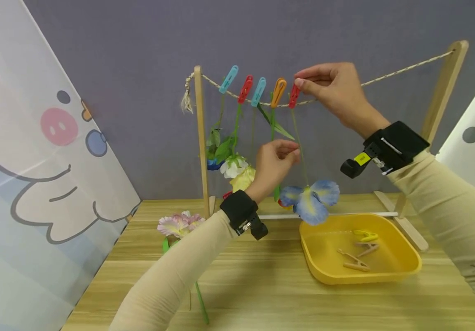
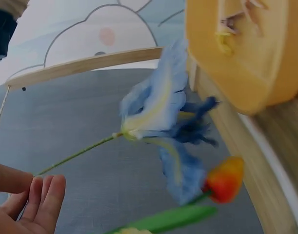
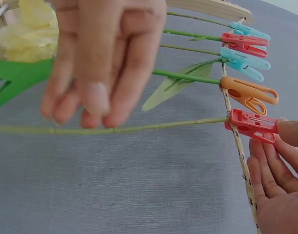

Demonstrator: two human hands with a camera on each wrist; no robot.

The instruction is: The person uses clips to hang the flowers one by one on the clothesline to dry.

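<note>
1. Your right hand (image 1: pixel 336 94) pinches the small red plastic clothespin (image 1: pixel 293 95) on the twisted pale rope line (image 1: pixel 403 71) strung between the two wooden posts. That peg is the fifth in the row, to the right of the orange one, and it already sits on the rope with the stem in its jaws.
2. Your left hand (image 1: pixel 274 163) is below the rope with its fingers (image 1: pixel 291 151) curled at the thin green wire-like stem (image 3: pixel 139 127). They look to be pinching it, though the wrist view is blurred.
3. The blue fabric flower with soft ruffled petals (image 1: pixel 312 197) hangs head down from that stem, just above the left rim of the shallow yellow plastic tray (image 1: pixel 403 271).
4. Judging by the line, four flowers are pegged left of the red clothespin and this fifth is nearly secured.
5. One pink-and-white cloth flower (image 1: pixel 178 224) lies on the pale wood-grain tabletop (image 1: pixel 262 294), left of the tray and unhung. Spare pegs rest in the tray.
</note>
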